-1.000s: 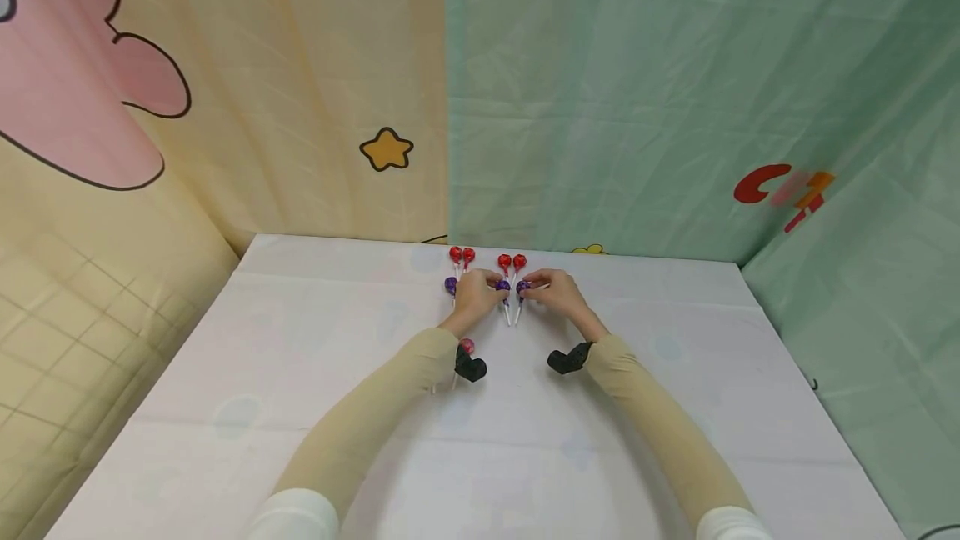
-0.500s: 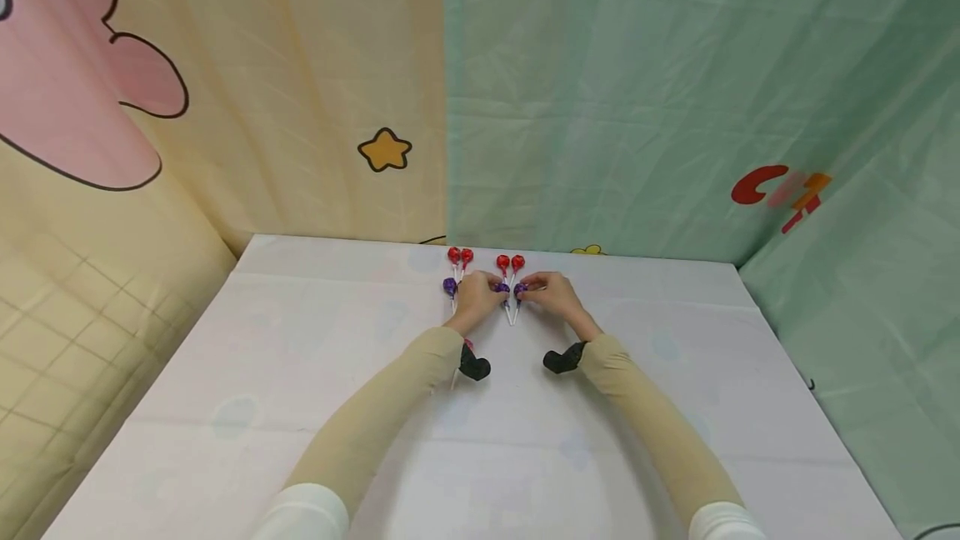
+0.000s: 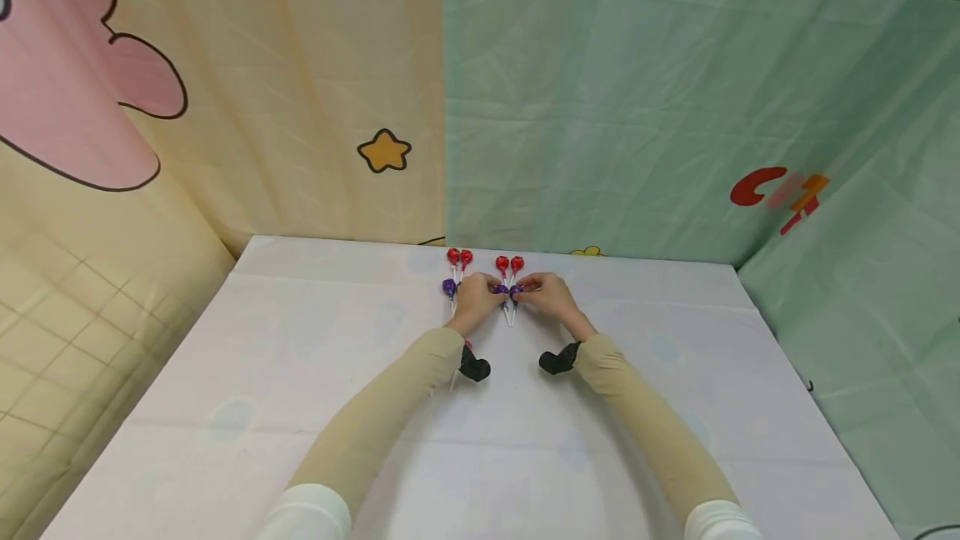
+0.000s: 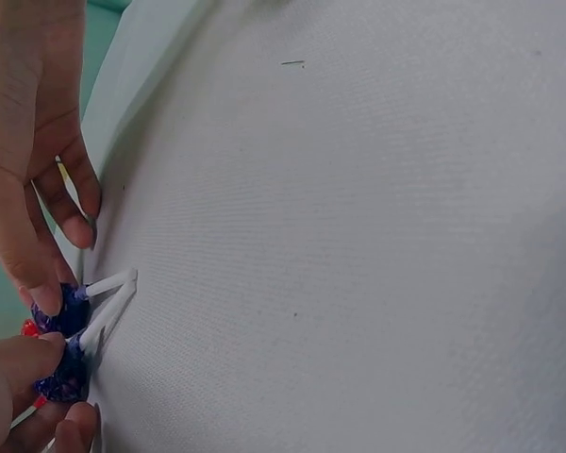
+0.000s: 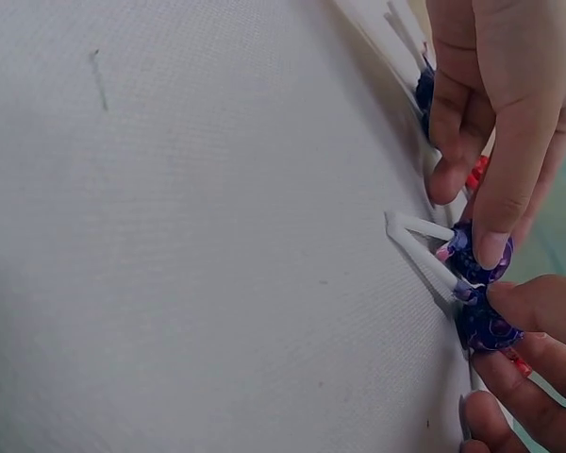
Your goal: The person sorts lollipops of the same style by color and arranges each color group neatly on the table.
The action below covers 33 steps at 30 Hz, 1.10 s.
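Observation:
My left hand [image 3: 472, 300] pinches a purple-wrapped lollipop [image 5: 474, 247] by its round head, between thumb and fingers. Beside it, my right hand [image 3: 553, 296] pinches another purple lollipop [image 4: 71, 310] the same way. The two heads sit side by side. Their white sticks angle toward the person and meet at the ends in a narrow V, low over the white tablecloth. Just beyond the hands lies a pair of red lollipops, a left one [image 3: 502, 262] and a right one [image 3: 517, 263], with sticks running down between the purple heads.
Left of the left hand lie two more red lollipops [image 3: 460, 257] and a purple lollipop [image 3: 448, 287]. A pink lollipop [image 3: 468, 344] is mostly hidden by the left cuff. The white-covered table [image 3: 300, 340] ends at printed curtains [image 3: 600, 107] behind.
My right hand has shifted slightly left with its purple lollipop, bringing it against the one in the left hand. The left hand has hardly moved.

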Tool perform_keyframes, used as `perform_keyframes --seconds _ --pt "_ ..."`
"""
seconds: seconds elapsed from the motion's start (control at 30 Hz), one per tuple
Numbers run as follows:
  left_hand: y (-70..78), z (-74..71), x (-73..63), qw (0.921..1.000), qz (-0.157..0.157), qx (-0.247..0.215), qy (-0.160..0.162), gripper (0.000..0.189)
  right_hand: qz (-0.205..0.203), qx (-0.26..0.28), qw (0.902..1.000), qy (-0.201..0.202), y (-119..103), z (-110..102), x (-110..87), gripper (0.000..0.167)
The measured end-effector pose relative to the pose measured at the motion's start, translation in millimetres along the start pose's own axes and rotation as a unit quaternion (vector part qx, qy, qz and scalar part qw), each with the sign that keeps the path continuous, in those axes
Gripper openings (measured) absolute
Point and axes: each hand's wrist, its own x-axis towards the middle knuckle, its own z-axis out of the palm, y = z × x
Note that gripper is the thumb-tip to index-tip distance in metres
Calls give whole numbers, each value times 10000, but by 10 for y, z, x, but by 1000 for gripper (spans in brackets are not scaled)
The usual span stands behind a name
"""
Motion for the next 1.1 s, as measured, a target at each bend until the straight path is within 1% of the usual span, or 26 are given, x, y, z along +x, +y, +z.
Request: perform_keyframes --seconds 0.1,0.4,0.77,0.87,0.93,1.1 --pt "0 -2 -4 10000 10 15 37 27 -31 -70 10000 16 -5 7 -2 32" --pt "6 -11 -27 10000 3 40 70 28 59 -154 9999 10 -6 30 3 34" --pt "15 -33 -30 9999 42 88 100 30 102 -28 9999 41 22 13 -9 37" --pt "35 -57 -46 9999 40 66 112 31 48 30 9999 99 43 0 -33 37" --pt "53 -78 -58 9998 94 -16 159 30 -6 50 9998 185 66 -8 -51 37" --pt "95 -151 -91 9990 260 -206 309 29 -299 -16 9989 355 126 -39 -96 35"
